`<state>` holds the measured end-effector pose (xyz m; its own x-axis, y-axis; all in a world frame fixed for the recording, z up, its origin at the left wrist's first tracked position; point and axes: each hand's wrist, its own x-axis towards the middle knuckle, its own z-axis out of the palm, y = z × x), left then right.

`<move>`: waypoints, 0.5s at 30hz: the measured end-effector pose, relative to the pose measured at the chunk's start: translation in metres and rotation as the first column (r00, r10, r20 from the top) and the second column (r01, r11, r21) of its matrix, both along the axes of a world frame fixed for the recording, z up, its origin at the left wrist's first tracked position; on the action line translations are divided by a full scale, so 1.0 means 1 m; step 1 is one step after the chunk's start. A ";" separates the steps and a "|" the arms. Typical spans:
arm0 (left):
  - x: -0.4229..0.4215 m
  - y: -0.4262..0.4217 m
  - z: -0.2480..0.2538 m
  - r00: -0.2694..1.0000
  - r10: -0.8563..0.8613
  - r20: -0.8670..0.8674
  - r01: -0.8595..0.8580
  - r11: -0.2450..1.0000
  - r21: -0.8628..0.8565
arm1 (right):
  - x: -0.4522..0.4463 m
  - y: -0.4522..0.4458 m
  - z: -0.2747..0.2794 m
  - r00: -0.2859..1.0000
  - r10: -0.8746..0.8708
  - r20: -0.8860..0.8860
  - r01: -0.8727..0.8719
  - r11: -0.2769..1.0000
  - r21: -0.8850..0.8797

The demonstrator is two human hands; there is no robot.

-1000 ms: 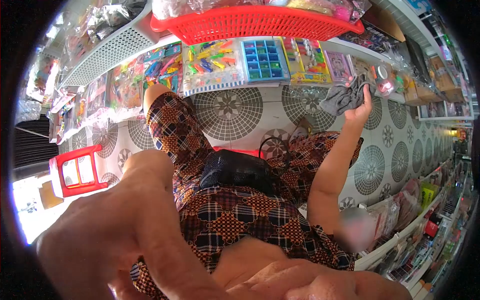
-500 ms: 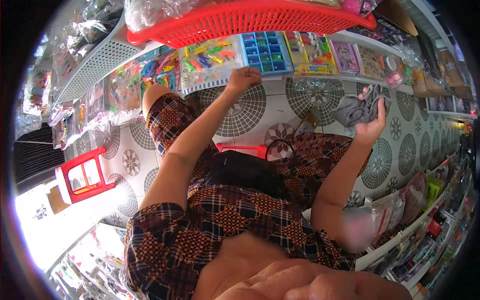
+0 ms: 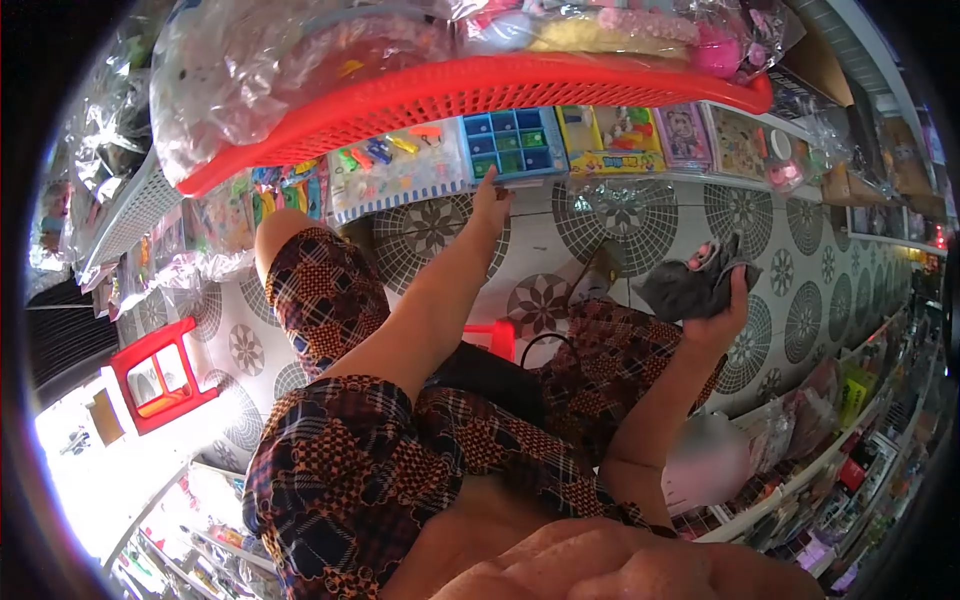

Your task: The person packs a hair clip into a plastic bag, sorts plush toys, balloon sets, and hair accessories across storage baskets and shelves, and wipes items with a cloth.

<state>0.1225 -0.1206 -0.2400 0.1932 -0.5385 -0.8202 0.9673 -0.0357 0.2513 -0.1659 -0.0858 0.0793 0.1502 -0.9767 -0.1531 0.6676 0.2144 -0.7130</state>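
Right hand (image 3: 715, 315) grips a grey cloth (image 3: 690, 290), fingers wrapped round the bunch. It hangs over the floor (image 3: 540, 228), well apart from the shelf (image 3: 735, 183). Left hand (image 3: 488, 200) is at the shelf's front edge, by the front-left corner of the blue box (image 3: 510, 150): one finger stretched toward it, the rest curled. Can't tell if that finger touches the box, or if the curled ones pinch anything.

Left of the box: striped pack (image 3: 395, 180). Right: yellow pack (image 3: 612, 158), just beside. In this view the red basket (image 3: 540, 85) covers the box's rear edge.

My take: left is best coming in low from the front, pressing the box's rim, not its small compartments, since it's likely light and prone to slide. Wrist clear of the basket. Cloth wants tight bunching; a loose corner could snag the packs.
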 end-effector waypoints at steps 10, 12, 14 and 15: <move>-0.005 -0.019 0.007 0.996 0.071 0.048 -0.073 0.996 0.043 | 0.001 0.003 0.001 0.997 -0.058 0.053 0.057 0.998 0.018; -0.003 -0.021 0.014 0.996 0.081 0.029 -0.083 0.993 0.081 | -0.002 0.003 -0.002 0.998 -0.032 0.060 0.033 0.999 -0.007; -0.002 -0.019 0.020 0.996 0.091 0.012 -0.092 0.989 0.114 | -0.003 0.004 -0.002 0.998 -0.039 0.051 0.040 0.999 -0.008; -0.003 -0.015 0.006 0.697 -0.014 0.717 0.071 0.996 -0.050 | -0.003 0.004 -0.002 0.998 -0.045 0.041 0.046 0.999 -0.007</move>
<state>0.1199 -0.1356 -0.2341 0.6814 -0.6097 -0.4048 0.4923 -0.0274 0.8700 -0.1692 -0.0819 0.0772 0.1114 -0.9838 -0.1404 0.7052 0.1778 -0.6863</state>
